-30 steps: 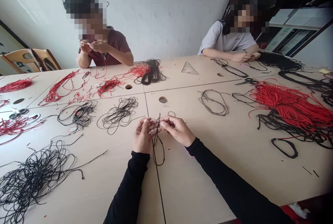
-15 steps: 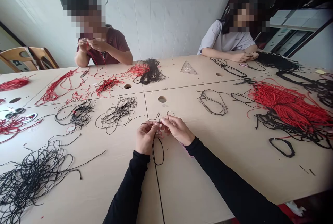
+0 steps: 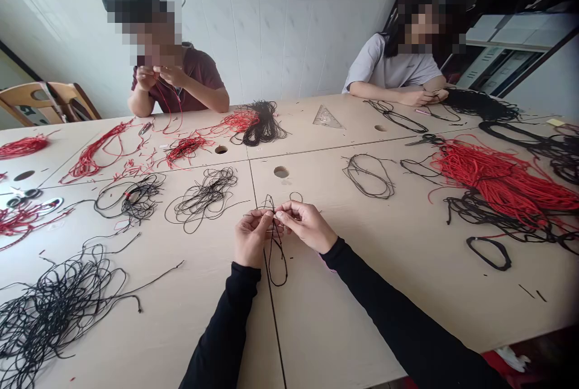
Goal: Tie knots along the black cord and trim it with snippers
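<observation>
Near the middle of the table, my left hand (image 3: 252, 236) pinches a thin black cord (image 3: 284, 268) between thumb and fingers. My right hand (image 3: 306, 226) grips the same cord just beside it, the fingertips of both hands nearly touching. A long loop of the cord hangs below the fingers, and a small loop sticks up above them. The exact crossing of the strands is partly hidden by the fingers. A small ring of thin cord (image 3: 296, 196) lies behind my right hand.
Black cord bundles (image 3: 58, 310) lie at left, and a red cord bundle (image 3: 502, 181) at right. A triangular ruler (image 3: 327, 117), scissors (image 3: 425, 139) and a table hole (image 3: 281, 172) are farther back. Two people sit across the table (image 3: 362, 316), their hands on cords.
My right hand has shifted slightly left, closer to my left fingertips. The hanging loop has swung a little, and the small upper loop has moved left.
</observation>
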`<state>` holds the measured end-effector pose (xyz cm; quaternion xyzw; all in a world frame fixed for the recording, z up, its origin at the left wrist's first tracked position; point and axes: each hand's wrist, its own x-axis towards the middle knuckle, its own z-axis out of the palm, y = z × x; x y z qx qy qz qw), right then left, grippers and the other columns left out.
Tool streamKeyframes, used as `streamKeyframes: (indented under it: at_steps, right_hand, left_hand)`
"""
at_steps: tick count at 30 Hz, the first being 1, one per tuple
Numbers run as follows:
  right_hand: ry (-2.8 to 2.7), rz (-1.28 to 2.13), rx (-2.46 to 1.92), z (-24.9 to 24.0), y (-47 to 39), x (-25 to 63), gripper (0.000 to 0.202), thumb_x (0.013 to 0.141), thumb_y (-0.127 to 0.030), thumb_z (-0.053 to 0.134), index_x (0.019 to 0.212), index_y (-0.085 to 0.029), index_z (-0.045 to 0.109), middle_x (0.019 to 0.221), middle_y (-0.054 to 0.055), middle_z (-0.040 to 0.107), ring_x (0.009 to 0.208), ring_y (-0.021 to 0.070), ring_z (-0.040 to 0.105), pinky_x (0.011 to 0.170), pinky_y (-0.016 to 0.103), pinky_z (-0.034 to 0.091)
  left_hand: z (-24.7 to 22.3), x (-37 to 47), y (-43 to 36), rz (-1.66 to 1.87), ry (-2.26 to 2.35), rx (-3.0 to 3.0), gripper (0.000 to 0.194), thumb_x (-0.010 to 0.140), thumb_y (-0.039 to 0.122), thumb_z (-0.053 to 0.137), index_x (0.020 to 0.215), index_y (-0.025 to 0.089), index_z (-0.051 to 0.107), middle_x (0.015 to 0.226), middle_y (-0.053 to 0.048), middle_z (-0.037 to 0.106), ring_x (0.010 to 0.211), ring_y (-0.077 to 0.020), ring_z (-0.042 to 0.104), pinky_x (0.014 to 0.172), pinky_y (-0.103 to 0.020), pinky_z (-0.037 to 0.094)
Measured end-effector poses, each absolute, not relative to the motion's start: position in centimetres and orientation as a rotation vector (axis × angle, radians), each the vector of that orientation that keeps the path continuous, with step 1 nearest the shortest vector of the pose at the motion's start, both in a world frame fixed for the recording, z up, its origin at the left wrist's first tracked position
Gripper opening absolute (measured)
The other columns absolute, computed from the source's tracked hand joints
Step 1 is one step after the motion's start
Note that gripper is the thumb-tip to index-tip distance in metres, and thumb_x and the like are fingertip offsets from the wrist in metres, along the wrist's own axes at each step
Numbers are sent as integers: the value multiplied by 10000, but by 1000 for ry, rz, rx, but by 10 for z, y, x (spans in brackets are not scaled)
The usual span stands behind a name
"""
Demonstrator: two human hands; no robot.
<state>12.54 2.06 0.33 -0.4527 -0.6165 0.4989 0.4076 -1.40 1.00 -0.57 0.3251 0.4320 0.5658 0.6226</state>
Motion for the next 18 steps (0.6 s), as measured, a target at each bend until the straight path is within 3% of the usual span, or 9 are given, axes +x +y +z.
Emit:
streamKeyframes:
  at_steps: [9,18]
  right_hand:
    - [-1653,1045,-1251,0,22,126,273,862,-429,495,878,-173,588,667,-5,534,577,126,498,571,255,432]
    - [-1655,1048,-1231,4,20,126,264,864,-426,495,863,-174,574,687,4,556,573,121,486,545,243,407]
  left_hand:
    - [-4,-16,12,1363,1008,745,316,653,362,754,767,139,561,702,-20,601,609,-125,601,581,-291,552]
    - [-4,-15,10,1240,972,751,339,672,396,739,804,124,584,725,-41,634,558,-126,612,568,-286,540]
